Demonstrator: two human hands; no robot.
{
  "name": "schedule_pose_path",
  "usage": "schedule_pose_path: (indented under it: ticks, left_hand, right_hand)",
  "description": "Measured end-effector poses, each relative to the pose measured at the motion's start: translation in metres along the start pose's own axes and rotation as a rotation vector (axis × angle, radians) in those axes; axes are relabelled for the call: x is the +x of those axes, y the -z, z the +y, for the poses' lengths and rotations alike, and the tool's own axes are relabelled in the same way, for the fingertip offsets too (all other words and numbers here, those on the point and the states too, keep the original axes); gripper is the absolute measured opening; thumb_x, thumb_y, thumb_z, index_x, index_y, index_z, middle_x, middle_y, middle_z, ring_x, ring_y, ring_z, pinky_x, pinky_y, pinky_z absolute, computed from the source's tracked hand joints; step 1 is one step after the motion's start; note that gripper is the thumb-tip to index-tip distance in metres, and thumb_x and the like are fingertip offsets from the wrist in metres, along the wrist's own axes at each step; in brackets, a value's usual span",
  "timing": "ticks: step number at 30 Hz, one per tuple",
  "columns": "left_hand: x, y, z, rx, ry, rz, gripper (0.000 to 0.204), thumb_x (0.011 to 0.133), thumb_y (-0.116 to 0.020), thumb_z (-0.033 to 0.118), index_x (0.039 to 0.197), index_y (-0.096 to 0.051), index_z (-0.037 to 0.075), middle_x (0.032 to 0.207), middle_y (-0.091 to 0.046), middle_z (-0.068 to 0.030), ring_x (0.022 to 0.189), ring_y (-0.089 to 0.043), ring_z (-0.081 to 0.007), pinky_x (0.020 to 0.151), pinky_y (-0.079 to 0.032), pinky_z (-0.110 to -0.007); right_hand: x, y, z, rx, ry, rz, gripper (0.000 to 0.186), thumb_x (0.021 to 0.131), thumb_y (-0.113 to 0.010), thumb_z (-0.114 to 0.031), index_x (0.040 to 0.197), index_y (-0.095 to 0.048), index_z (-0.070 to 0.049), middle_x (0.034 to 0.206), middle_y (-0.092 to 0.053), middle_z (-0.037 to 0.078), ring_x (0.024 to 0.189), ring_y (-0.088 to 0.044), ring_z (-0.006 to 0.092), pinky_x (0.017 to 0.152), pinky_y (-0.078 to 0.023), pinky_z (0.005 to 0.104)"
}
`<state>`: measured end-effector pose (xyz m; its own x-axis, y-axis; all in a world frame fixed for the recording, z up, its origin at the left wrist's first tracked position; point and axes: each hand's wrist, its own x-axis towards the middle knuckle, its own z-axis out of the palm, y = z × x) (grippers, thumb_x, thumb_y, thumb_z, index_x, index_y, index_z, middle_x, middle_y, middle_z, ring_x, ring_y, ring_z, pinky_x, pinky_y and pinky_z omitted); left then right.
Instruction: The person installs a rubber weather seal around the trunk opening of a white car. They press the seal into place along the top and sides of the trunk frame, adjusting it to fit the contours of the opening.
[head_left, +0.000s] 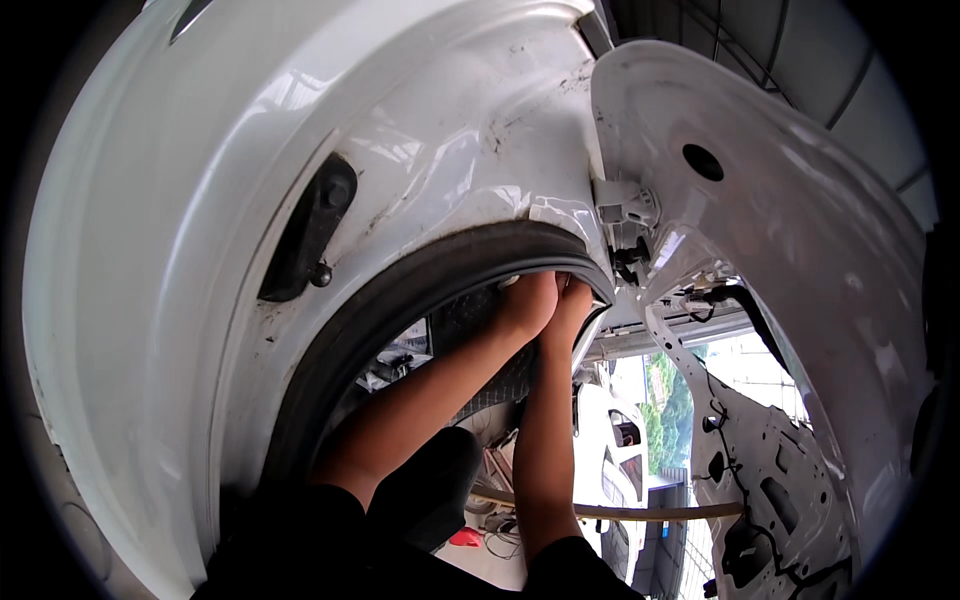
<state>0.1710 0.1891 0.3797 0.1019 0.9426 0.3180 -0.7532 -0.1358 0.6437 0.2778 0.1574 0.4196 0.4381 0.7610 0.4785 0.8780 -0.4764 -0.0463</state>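
Note:
A thick black rubber door seal curves along the edge of an opening in a white car body. At the seal's far right bend, my left hand is closed against its inner edge, the wrist bent. My right hand sits right beside it, fingers curled up at the same stretch of seal. Most of the fingertips are hidden behind the rubber and by the hands themselves. Both forearms reach up through the opening from below.
A white door stands open at the right, with a hinge near the seal. A stripped door panel with loose wiring hangs below it. A thin wooden strip crosses beyond my right forearm. A black bracket sticks out at left.

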Motion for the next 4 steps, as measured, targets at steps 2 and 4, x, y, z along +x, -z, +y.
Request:
schedule_pose_path:
  ticks: [2, 4]
  left_hand:
    - [0.001, -0.013, -0.022, 0.004, -0.081, 0.155, 0.027, 0.094, -0.040, 0.017, 0.108, -0.054, -0.001, 0.114, -0.054, -0.0172, 0.107, -0.048, -0.0258, 0.096, -0.036, -0.037]
    - [0.015, -0.025, -0.048, 0.102, -0.022, 0.243, 0.034, 0.094, -0.041, 0.025, 0.116, -0.052, 0.002, 0.125, -0.048, -0.0193, 0.119, -0.041, -0.0283, 0.103, -0.029, -0.039]
  right_hand:
    - [-0.028, -0.001, -0.034, 0.378, 0.262, 0.221, 0.023, 0.085, -0.054, -0.013, 0.101, -0.060, 0.003, 0.101, -0.062, 0.023, 0.098, -0.061, 0.0342, 0.079, -0.047, 0.0422]
    - [-0.042, -0.008, -0.060, 0.588, 0.294, 0.232, 0.025, 0.085, -0.056, -0.014, 0.104, -0.060, 0.000, 0.106, -0.061, 0.021, 0.100, -0.060, 0.0336, 0.085, -0.046, 0.0437]
